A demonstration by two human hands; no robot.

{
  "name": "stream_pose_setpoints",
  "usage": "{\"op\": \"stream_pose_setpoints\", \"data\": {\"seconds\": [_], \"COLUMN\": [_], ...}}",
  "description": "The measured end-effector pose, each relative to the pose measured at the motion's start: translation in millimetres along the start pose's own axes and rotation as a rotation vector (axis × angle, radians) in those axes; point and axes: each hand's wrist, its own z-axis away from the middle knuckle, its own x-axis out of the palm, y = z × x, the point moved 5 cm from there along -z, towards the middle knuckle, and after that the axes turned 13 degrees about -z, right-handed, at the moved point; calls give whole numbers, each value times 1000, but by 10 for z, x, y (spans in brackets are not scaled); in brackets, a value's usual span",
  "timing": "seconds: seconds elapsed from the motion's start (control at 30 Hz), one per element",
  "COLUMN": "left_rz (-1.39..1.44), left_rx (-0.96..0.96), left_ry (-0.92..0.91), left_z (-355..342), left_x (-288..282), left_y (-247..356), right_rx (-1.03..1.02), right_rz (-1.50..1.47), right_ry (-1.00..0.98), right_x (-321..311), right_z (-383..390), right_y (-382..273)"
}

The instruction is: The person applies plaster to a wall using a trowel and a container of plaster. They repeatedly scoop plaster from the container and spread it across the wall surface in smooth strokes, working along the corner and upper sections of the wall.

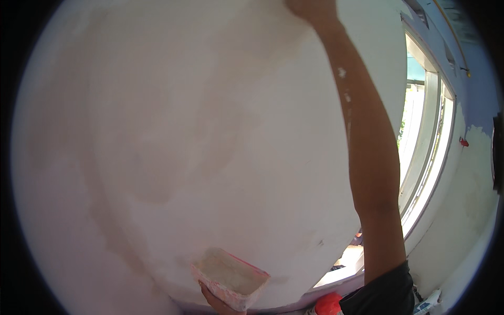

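Rectangular tub [226, 292]: well below right hand [311, 8]
Left hand [218, 304]: partly curled, holding tub
Right hand: cropped, cannot tell grip

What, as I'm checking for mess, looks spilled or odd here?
White smears dot the right forearm, odd on bare skin; the tub looks smeared outside too. Darker patches make the wall look uneven.

So this wall [294, 184] is off-white with blotchy tan-beige patches all over. The plastic tub [253, 292] is pale pink smeared with white, with hotter pink along the rim, and the paste [228, 270] inside is greyish cream. White flecks on the forearm [370, 142], black sleeve [383, 291]. The side wall [480, 97] goes lavender-blue up top, whitish below.
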Motion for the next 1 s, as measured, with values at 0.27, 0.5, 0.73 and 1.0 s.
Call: {"op": "stream_pose_setpoints", "data": {"seconds": [0.27, 0.5, 0.73, 1.0], "left_rz": [-160, -496, -92, -626], "left_rx": [66, 17, -76, 146], "left_ry": [99, 148, 12, 34], "left_z": [43, 103, -50, 142], "left_x": [-614, -223, -316, -160], "left_y": [170, 453, 163, 335], "right_rx": [-500, -424, -428, 131], "right_rz": [-140, 165, 121, 221], "right_ry": [-260, -8, -198, 185], "right_x": [441, -133, -84, -645], "right_z": [1448, 877, 2219, 378], "right_y": [-425, 893, 879, 1314]}}
